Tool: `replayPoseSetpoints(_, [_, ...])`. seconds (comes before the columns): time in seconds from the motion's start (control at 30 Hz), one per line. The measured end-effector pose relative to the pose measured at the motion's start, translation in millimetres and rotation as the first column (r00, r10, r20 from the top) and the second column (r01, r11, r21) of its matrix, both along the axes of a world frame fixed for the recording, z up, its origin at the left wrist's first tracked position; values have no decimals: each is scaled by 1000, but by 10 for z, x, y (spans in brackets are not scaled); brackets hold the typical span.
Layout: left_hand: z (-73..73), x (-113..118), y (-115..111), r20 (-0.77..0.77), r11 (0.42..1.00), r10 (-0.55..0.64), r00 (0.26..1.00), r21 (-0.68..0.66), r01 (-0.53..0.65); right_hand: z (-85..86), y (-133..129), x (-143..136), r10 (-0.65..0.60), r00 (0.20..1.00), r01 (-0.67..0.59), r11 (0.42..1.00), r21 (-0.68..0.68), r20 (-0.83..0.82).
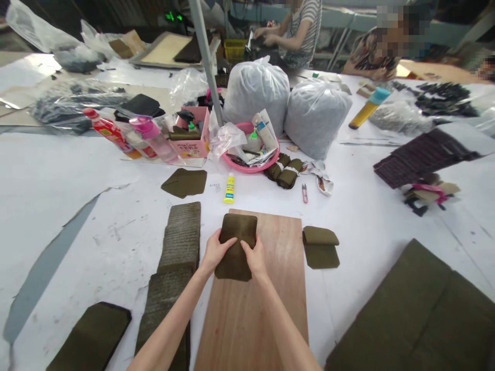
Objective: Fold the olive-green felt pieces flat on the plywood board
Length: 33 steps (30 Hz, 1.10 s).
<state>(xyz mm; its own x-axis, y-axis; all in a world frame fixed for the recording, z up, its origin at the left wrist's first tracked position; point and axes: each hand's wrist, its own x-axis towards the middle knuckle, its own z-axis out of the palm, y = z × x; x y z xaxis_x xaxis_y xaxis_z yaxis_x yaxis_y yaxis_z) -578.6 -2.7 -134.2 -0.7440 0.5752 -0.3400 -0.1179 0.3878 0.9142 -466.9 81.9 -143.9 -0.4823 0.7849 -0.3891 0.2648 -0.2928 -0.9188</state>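
The left hand (214, 251) and the right hand (255, 255) grasp 1 dark olive, round-cornered rectangular fabric piece (234, 265) by its 2 side edges, both thumbs pressed on its upper face and the other fingers mostly hidden behind it. This piece is at the far left corner of a pale brown, rectangular wooden board (266, 314); whether it touches the wood I cannot tell. The board lies on a long, white-covered bench (104, 263).

Along the board's left edge runs an overlapping row of dark olive fabric pieces (180, 239). Just beside its right edge, near the far right corner, lies a folded olive fabric piece (322, 255). Past its far edge are a small yellow-and-blue tube (229, 191) and a pair of pink-handled metal snips (304, 194). Farther toward the bench's far edge, a round pink plastic basket (240, 166) stands before 2 bulging whitish plastic bags (257, 93). A large dark olive fabric sheet (419, 314) covers the bench's near right corner.
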Motion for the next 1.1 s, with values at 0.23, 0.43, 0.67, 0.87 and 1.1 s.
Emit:
replayPoseSetpoints(0.23, [-98,-262,177,-341,978,-42,939,-206,-31,-59,104,-265,40,967,-119,943,310,251])
replayPoseSetpoints(0.43, [-199,-326,190,-428,940,-127,895,-341,-29,-91,133,-244,52,900,-277,834,477,432])
replayPoseSetpoints(0.67, [-177,-315,169,-474,931,-132,871,-361,-55,-42,270,-242,54,859,-369,755,542,510])
replayPoseSetpoints(0.87, [-163,-305,151,-583,904,-182,792,-416,-98,-100,454,-279,169,879,-428,693,580,446])
replayPoseSetpoints(1.1, [-184,-306,140,-579,905,-201,790,-419,-76,-36,576,-348,226,834,-495,709,502,503])
